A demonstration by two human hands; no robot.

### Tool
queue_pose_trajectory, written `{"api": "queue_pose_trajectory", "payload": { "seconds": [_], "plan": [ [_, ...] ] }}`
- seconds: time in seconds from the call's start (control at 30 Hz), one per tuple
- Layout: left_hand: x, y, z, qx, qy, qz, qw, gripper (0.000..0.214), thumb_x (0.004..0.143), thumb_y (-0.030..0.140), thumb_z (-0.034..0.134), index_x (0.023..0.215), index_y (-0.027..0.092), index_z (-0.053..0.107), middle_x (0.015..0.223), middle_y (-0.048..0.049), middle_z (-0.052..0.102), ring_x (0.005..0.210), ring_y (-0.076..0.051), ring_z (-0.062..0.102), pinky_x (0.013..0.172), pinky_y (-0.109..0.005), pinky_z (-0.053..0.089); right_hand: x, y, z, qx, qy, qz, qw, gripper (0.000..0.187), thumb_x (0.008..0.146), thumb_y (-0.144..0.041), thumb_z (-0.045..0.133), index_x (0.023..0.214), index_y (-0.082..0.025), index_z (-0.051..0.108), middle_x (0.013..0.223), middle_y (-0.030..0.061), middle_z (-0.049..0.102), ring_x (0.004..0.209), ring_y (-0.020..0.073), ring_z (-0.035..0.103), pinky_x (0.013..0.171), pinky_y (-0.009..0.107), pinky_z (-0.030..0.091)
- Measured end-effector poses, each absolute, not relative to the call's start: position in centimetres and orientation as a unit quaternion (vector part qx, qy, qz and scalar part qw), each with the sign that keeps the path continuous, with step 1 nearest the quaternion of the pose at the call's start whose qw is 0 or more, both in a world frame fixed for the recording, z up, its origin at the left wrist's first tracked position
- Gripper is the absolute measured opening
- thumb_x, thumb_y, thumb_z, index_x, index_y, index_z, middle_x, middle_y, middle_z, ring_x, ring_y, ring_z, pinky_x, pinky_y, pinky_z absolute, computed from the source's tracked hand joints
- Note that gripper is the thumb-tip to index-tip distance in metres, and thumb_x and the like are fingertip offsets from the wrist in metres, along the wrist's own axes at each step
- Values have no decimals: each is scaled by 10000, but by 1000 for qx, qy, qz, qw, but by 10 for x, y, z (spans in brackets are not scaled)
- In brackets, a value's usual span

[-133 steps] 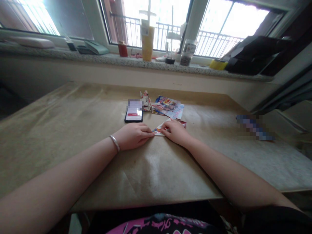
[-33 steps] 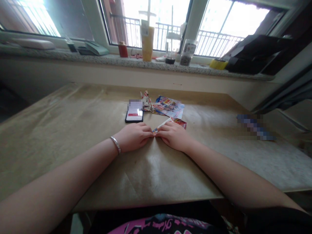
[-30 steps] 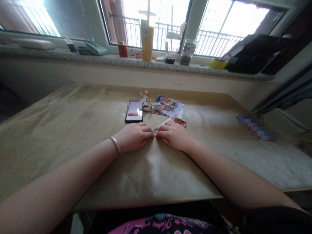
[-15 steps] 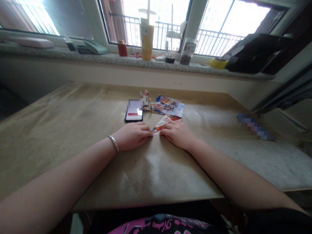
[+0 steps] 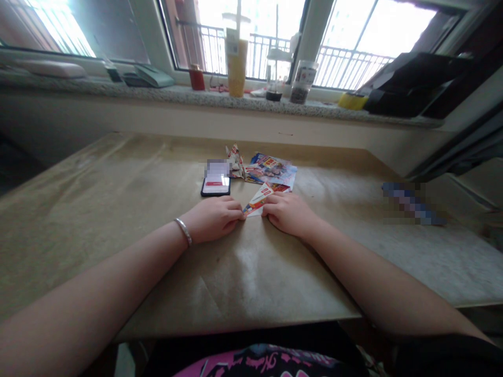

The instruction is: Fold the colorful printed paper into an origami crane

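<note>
A folded piece of colourful printed paper (image 5: 257, 201) lies flat on the table between my hands, narrowing to a point on its left. My left hand (image 5: 215, 217) pinches that pointed end with its fingertips; a silver bracelet circles the wrist. On the paper's wider right part, my right hand (image 5: 288, 212) rests with bent fingers pressing on it and hides some of it. Just beyond my left hand lies a phone (image 5: 217, 183) with a lit, partly blurred screen. Behind the folded paper are a folded paper figure (image 5: 236, 162) and several printed sheets (image 5: 275, 170).
The table (image 5: 165, 293) has a tan cover. A blurred blue item (image 5: 412, 204) lies at the right. Along the stone windowsill (image 5: 157, 93) stand a tall yellow drink cup (image 5: 237, 68), a red jar (image 5: 197, 77), clear cups, a yellow tape roll (image 5: 352, 100) and a black bag (image 5: 408, 86).
My right hand has slid slightly right along the folded paper, uncovering more of its printed face. My left hand keeps its hold at the pointed end.
</note>
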State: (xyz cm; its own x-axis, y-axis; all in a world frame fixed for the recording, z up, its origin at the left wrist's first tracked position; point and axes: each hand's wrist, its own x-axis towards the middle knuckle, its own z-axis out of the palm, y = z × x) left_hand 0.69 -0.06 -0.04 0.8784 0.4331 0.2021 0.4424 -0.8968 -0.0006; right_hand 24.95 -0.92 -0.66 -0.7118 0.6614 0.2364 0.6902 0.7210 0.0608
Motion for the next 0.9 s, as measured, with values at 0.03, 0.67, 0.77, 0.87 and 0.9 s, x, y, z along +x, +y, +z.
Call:
{"api": "queue_pose_trajectory", "payload": {
  "seconds": [0.03,0.67,0.77,0.87,0.9],
  "plan": [
    [7,-1,0,-969,-227,-98,23,246,855,131,469,968,181,681,943,-71,657,895,-178,596,808,-305,507,250,-10,-6,-369,-922,-72,95,229,852,-169,473,874,-205,698,954,66,663,931,198,547,801,302,391],
    [5,-1,2,-968,-226,-103,28,238,858,150,465,962,188,676,978,-59,672,877,-172,603,772,-292,510,260,-18,3,-426,-900,-84,39,234,849,-173,475,871,-208,705,990,61,670,927,198,571,731,284,408],
    [5,-1,2,-968,-228,-104,26,240,855,151,469,963,190,680,981,-57,677,872,-166,606,770,-281,508,260,-19,6,-428,-899,-91,18,234,852,-171,474,873,-193,707,991,76,671,925,204,574,714,284,414],
    [4,-1,2,-969,-225,-104,20,244,856,151,467,960,191,684,980,-56,682,880,-159,613,781,-272,507,261,-20,7,-435,-896,-92,6,235,856,-172,470,868,-186,704,994,82,669,924,206,577,696,280,419],
    [4,-1,2,-969,-225,-104,17,244,856,152,466,956,191,686,980,-56,684,884,-158,615,788,-272,507,262,-20,7,-439,-894,-91,4,233,856,-172,470,864,-185,703,995,82,668,924,205,579,692,278,421]
  ]
}}
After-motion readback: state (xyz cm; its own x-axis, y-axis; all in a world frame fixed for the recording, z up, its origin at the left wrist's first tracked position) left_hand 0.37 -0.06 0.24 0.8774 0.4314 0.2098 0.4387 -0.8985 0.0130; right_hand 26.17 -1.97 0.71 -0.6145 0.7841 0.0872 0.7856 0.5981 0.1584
